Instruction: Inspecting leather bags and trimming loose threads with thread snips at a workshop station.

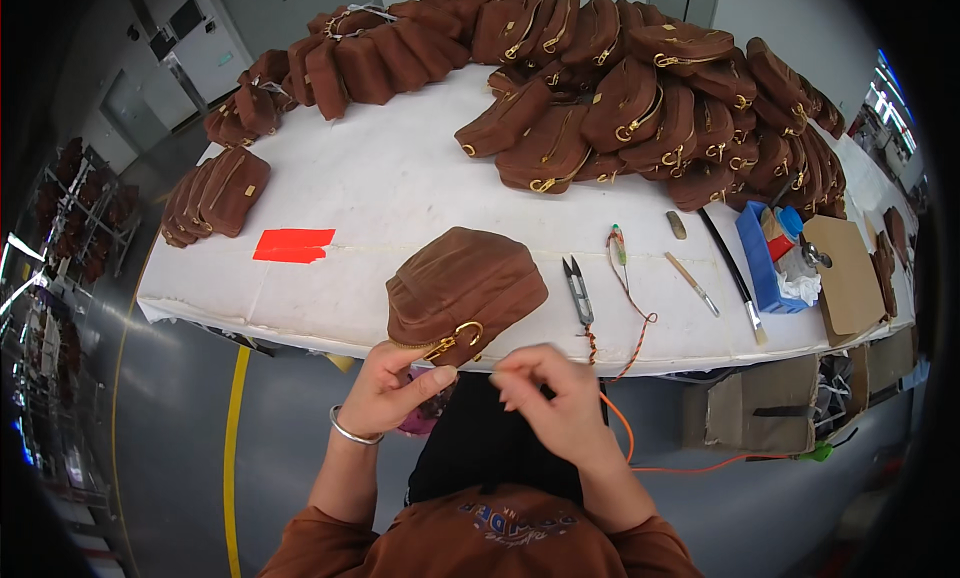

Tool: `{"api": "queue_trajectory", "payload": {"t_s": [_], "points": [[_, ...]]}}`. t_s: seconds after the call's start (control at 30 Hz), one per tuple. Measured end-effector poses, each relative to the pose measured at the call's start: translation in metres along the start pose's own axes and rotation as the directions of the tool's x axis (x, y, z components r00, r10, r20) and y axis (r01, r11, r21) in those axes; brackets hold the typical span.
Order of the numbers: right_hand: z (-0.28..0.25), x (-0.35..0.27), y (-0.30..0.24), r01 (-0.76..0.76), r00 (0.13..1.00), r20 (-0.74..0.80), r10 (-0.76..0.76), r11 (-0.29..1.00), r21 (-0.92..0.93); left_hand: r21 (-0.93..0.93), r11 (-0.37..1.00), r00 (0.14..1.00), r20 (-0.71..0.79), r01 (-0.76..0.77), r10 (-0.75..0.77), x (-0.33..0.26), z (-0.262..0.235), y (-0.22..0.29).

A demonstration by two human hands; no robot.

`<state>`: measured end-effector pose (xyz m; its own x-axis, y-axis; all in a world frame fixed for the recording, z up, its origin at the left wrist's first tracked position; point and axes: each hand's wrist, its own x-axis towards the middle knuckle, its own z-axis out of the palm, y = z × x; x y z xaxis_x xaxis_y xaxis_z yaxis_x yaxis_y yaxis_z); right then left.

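A brown zippered bag (465, 288) with gold hardware rests on the table's near edge in front of me. My left hand (395, 388), with a silver bangle at the wrist, grips its lower left end near the zipper and gold clasp; some of its fingers are hidden by the bag. Just right of that end, my right hand (550, 393) is held with fingers curled together, slightly blurred. Whatever may be between those fingertips cannot be made out. Beyond my right hand lie thread snips (578, 293) with a twisted cord on the handle.
Brown bags are heaped along the far side (630, 108), with a short row at left (220, 193). Red tape (293, 245) marks the white tabletop. At right lie a green-handled tool (619, 246), a brush (735, 278) and a blue bin (765, 258). Cardboard boxes (760, 408) stand below.
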<state>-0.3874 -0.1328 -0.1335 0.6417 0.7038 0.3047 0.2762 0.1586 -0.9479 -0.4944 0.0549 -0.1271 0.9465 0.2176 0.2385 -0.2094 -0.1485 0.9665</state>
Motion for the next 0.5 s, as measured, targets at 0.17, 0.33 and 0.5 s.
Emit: {"api": "queue_trajectory", "payload": {"t_s": [0.17,0.33,0.5], "points": [[-0.001,0.012,0.014,-0.021,0.976,-0.214,0.050,0.990,0.138,0.054,0.998,0.999,0.049,0.016,-0.019,-0.001,0.003,-0.005],[-0.006,0.003,0.019,-0.081,0.993,-0.069,0.096,0.978,0.194,0.073,0.997,0.996,0.088,-0.023,0.017,-0.007,0.002,-0.011],[-0.018,0.015,0.030,0.077,0.855,-0.516,-0.054,0.997,0.023,0.086,0.996,0.991,0.134,-0.033,0.021,-0.007,0.009,-0.007]]}}
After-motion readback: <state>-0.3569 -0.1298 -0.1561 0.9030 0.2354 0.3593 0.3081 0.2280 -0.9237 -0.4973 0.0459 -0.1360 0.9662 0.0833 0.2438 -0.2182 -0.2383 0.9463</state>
